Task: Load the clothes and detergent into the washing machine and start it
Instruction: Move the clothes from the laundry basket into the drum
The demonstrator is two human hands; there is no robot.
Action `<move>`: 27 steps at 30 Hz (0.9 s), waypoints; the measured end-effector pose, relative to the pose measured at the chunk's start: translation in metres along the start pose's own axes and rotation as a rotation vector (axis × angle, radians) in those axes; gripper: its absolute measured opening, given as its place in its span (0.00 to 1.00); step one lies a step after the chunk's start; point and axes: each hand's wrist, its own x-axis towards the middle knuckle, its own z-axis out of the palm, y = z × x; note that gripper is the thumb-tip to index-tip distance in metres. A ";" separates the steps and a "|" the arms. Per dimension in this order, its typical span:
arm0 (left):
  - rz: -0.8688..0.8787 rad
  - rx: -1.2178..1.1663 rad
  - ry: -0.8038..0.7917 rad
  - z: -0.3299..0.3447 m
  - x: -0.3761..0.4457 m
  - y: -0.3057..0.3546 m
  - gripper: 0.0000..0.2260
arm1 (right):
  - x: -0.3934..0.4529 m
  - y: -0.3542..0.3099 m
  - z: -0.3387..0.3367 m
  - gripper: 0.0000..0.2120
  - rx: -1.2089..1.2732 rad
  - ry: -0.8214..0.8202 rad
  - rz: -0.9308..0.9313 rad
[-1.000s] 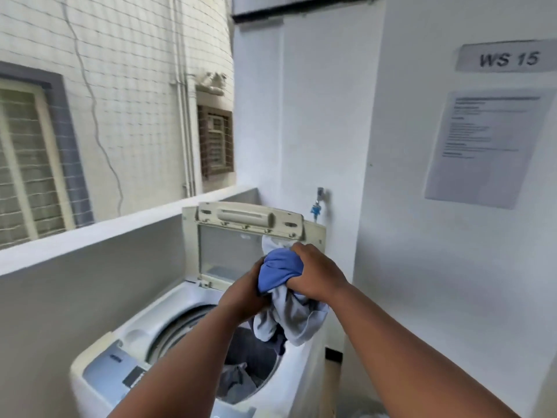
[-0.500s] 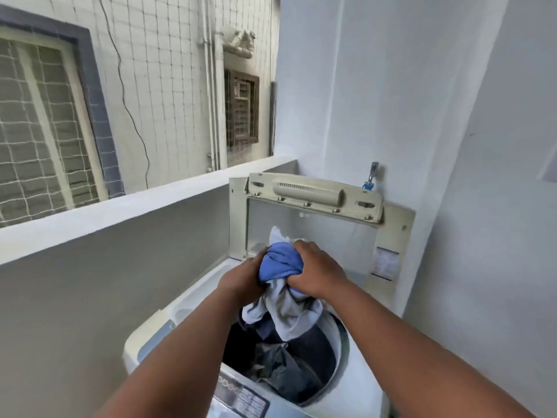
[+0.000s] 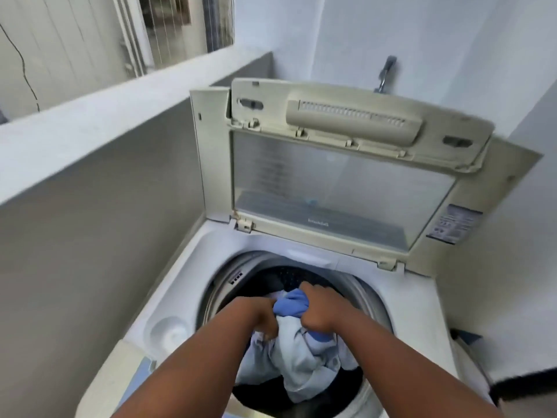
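A white top-loading washing machine [image 3: 187,285] stands below me with its lid [image 3: 340,179] raised upright at the back. Over the round drum opening [image 3: 280,276], my left hand [image 3: 262,318] and my right hand [image 3: 322,312] both grip a bundle of clothes: a bright blue piece [image 3: 291,304] on top and pale blue-white cloth [image 3: 301,357] hanging down into the drum. Dark clothes [image 3: 256,393] lie deeper inside. No detergent is in view.
A grey parapet wall [image 3: 99,188] with a white ledge runs along the left. A white wall with a tap [image 3: 387,70] rises behind the lid. A round recess [image 3: 171,333] sits in the machine's top at front left. Something dark [image 3: 527,384] lies at the right edge.
Both hands have lowered the bundle from above the machine down to the drum opening. The view has tilted downward and closer to the machine.
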 end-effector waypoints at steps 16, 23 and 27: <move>-0.199 0.217 -0.181 0.079 0.100 -0.051 0.33 | 0.075 0.034 0.104 0.52 0.008 -0.564 0.117; -0.139 0.151 -0.078 0.051 0.083 -0.034 0.56 | 0.069 0.052 0.069 0.59 0.104 -0.405 0.192; -0.105 0.184 -0.018 0.043 0.065 -0.025 0.56 | 0.041 0.041 0.038 0.46 0.137 -0.307 0.136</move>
